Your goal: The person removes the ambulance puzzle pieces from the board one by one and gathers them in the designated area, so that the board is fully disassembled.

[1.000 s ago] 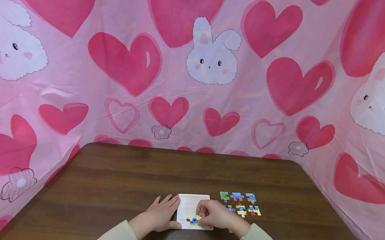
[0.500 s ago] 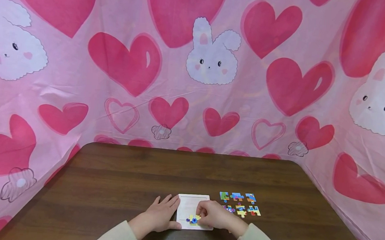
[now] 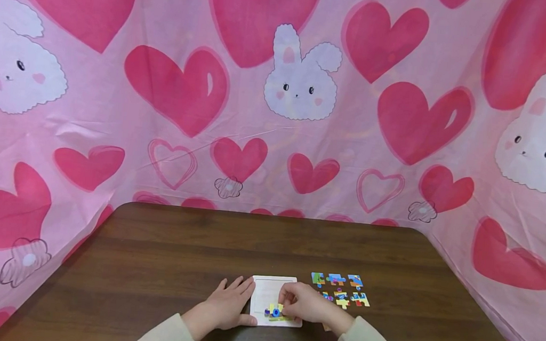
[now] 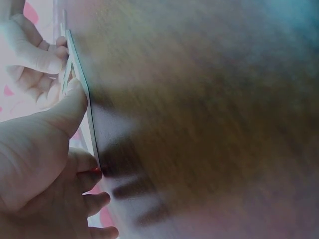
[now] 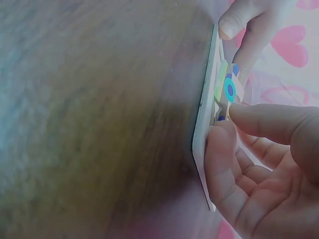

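A yellow jigsaw piece with a blue ring on it is held tilted over the near part of a shallow white puzzle board. My right hand pinches its right side between thumb and fingers. In the right wrist view, the piece leans above the board, with a yellow-green strip showing below it. I cannot tell whether that strip is a second piece. My left hand lies with fingers extended at the board's left edge, its thumb touching the near left corner.
Several loose jigsaw pieces lie in rows on the dark wooden table, right of the board. My right hand and forearm partly cover some of them. A pink cloth printed with hearts and rabbits hangs behind and at the sides.
The ringed piece has tipped up in my right hand, and a yellow-green strip now shows beneath it. My left hand and the board have stayed almost still.
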Motion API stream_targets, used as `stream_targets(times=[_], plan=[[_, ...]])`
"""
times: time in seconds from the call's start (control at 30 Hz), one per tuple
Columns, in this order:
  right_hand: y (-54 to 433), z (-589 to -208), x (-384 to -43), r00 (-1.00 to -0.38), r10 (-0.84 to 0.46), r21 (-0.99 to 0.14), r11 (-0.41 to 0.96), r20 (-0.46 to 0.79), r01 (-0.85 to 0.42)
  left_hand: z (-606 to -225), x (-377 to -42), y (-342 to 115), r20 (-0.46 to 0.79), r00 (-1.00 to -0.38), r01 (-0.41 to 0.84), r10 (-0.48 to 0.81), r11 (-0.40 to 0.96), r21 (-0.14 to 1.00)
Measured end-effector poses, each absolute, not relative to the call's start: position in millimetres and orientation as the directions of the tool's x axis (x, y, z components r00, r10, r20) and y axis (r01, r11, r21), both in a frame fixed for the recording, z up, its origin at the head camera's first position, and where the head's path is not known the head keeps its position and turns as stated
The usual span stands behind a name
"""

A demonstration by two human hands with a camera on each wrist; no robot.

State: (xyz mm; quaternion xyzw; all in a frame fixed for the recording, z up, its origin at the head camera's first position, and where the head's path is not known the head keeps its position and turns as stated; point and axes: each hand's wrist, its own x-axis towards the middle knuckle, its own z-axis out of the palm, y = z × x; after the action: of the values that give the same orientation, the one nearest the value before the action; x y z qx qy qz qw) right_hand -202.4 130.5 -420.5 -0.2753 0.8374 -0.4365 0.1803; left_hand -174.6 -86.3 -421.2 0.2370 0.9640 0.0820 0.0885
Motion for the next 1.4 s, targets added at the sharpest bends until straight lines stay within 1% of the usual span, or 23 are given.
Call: stream_targets(times=[0.37,0.57,0.83,1.23,1.4], plan=[[130.1,-422.2,-202.5,-0.798,-0.598,-0.836,0.471,-0.069,-0.281,-421.1,-174.9,-86.4,-0.144,-0.872,0.436,0.469,0.875,0.211],[131.8,-422.0,-201.9,-0.791,-0.609,-0.866,0.425,-0.061,-0.262,-421.8,-175.3,-86.5,-0.15,-0.871,0.435,0.469,0.875,0.212],[135.9,-420.2,-203.7,-0.784,-0.617,-0.885,0.4,-0.066,-0.24,-422.0,-174.9,-86.3,-0.151,-0.871,0.436,0.468,0.876,0.205],[143.9,-417.1,-205.4,-0.798,-0.59,-0.9,0.406,-0.126,-0.158,-421.9,-176.7,-85.6,-0.172,-0.872,0.422,0.458,0.882,0.212],[147.2,-413.8,-206.7,-0.799,-0.589,-0.9,0.406,-0.124,-0.16,-421.6,-176.1,-85.6,-0.166,-0.872,0.425,0.46,0.881,0.207]])
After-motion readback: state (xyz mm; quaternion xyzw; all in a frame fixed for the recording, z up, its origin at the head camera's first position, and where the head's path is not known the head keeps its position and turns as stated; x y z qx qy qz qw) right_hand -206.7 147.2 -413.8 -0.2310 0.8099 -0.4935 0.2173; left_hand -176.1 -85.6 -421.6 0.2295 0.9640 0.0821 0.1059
